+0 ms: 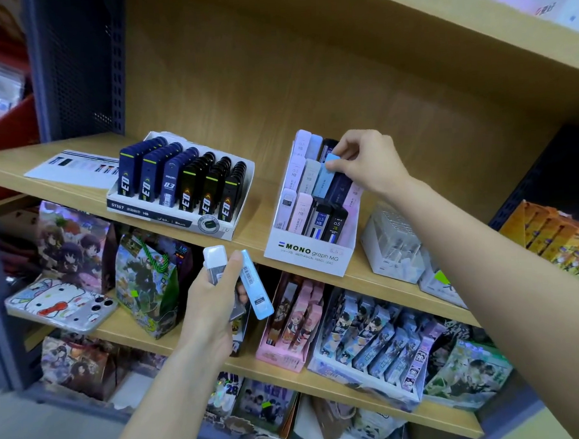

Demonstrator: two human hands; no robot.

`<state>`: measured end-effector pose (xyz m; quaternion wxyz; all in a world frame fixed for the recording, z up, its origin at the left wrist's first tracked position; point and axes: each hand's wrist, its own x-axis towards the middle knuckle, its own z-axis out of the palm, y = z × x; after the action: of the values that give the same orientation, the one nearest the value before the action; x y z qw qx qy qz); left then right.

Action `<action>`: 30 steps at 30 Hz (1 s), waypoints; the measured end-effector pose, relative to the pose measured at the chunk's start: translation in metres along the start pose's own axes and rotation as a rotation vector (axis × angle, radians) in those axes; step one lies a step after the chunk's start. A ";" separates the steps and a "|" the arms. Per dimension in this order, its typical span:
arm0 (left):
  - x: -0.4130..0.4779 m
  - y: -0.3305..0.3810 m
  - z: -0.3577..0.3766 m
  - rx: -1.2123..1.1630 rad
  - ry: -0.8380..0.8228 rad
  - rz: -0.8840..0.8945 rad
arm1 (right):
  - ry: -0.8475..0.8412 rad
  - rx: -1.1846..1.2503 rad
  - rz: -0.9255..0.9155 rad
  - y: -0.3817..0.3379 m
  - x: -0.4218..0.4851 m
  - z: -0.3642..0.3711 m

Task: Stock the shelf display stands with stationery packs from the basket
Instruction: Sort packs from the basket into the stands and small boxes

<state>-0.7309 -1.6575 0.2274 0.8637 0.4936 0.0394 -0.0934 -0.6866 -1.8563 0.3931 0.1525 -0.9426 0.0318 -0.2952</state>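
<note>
A white tiered MONO display stand (307, 251) sits on the wooden shelf (255, 235) and holds several slim pencil-lead packs in rows. My right hand (368, 159) pinches the top of a light blue pack (326, 174) standing in the stand's middle row. Below the shelf edge, my left hand (212, 302) grips a few packs: a white one (214, 260), a light blue one (256, 287) with a barcode, and a darker one partly hidden behind my fingers. The basket is out of view.
A second display box (180, 187) of dark blue and black lead cases stands left of the stand, with a printed card (72, 167) beside it. Clear plastic boxes (393, 244) sit to the right. Lower shelves hold gift bags, a phone case and character-print packs.
</note>
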 end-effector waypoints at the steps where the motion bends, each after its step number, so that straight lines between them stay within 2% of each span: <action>1: 0.001 0.000 -0.001 -0.012 -0.002 0.011 | -0.023 -0.029 -0.009 -0.002 0.000 -0.002; 3: 0.002 0.001 -0.001 -0.054 -0.002 0.033 | -0.067 -0.108 -0.032 -0.007 -0.002 -0.003; 6: 0.001 0.003 0.001 -0.161 0.004 0.053 | -0.086 -0.354 -0.089 -0.012 -0.006 0.000; 9: -0.002 0.006 0.002 -0.244 0.004 0.078 | -0.003 -0.558 -0.213 -0.014 -0.014 0.004; 11: -0.002 0.009 0.002 -0.280 -0.002 0.096 | 0.092 -0.412 -0.236 -0.023 -0.031 0.006; 13: -0.004 0.011 0.003 -0.299 -0.022 0.115 | 0.078 -0.135 -0.227 -0.040 -0.059 0.009; 15: -0.006 0.013 0.005 -0.305 -0.048 0.140 | -0.126 0.015 -0.207 -0.056 -0.089 0.014; 17: -0.009 0.014 0.008 -0.303 -0.065 0.175 | -0.346 0.057 -0.139 -0.065 -0.111 0.021; 20: -0.012 0.015 0.009 -0.279 -0.060 0.193 | -0.482 0.322 0.053 -0.063 -0.124 0.025; 23: -0.013 0.013 0.005 -0.105 -0.095 0.184 | -0.328 0.426 0.102 -0.058 -0.115 0.012; 26: -0.013 0.013 0.002 0.023 -0.129 0.152 | -0.012 0.383 0.036 -0.044 -0.092 -0.011; 28: -0.012 0.014 0.001 0.066 -0.159 0.112 | 0.125 0.265 -0.006 -0.032 -0.074 -0.024; 30: -0.013 0.015 0.002 0.071 -0.195 0.022 | 0.130 0.078 -0.037 -0.020 -0.058 -0.029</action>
<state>-0.7403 -1.6499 0.2432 0.8463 0.5131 -0.0534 -0.1326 -0.7509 -1.8367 0.3900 0.1814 -0.9152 0.0126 -0.3596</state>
